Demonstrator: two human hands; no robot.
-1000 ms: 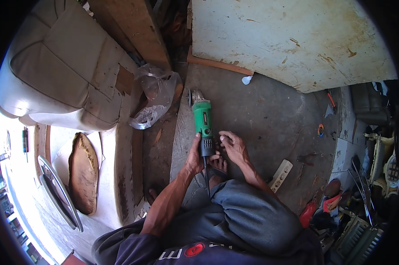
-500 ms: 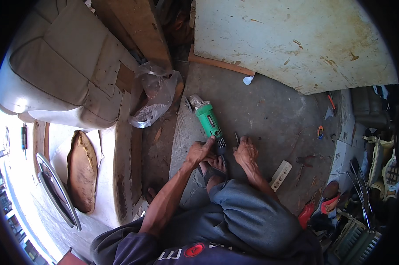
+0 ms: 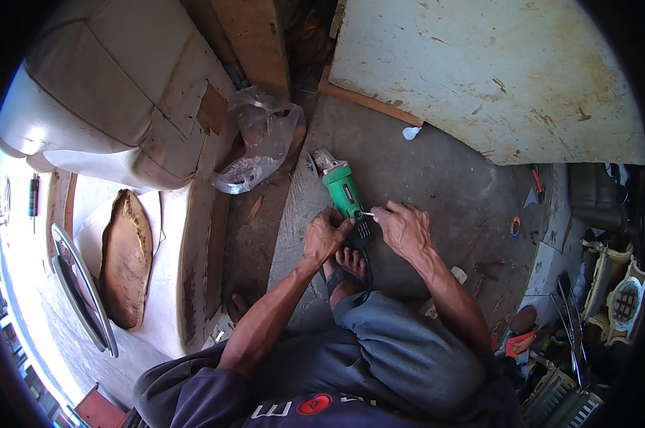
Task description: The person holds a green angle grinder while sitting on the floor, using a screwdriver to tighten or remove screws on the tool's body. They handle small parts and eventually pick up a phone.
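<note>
A green angle grinder (image 3: 342, 189) lies on the floor by my foot, its metal head away from me and its dark rear end toward me. My left hand (image 3: 326, 235) is closed around the rear of its body from the left. My right hand (image 3: 406, 228) pinches a thin screwdriver (image 3: 367, 213), whose handle is hidden in the fingers. The light shaft points left, and its tip meets the round cap (image 3: 358, 213) on the grinder's side. My sandalled foot (image 3: 351, 264) rests just behind the tool.
A clear plastic bag (image 3: 262, 139) and a grey padded seat (image 3: 115, 93) stand at the left. A pale board (image 3: 493, 78) covers the far right. Pliers (image 3: 488, 269), a tape roll (image 3: 515, 227) and a white bulb-shaped piece (image 3: 411, 133) lie on the floor.
My right hand has moved up and left to the grinder, bringing the screwdriver from beside it to the round cap. My left hand stays on the grinder's rear. The view has shifted slightly.
</note>
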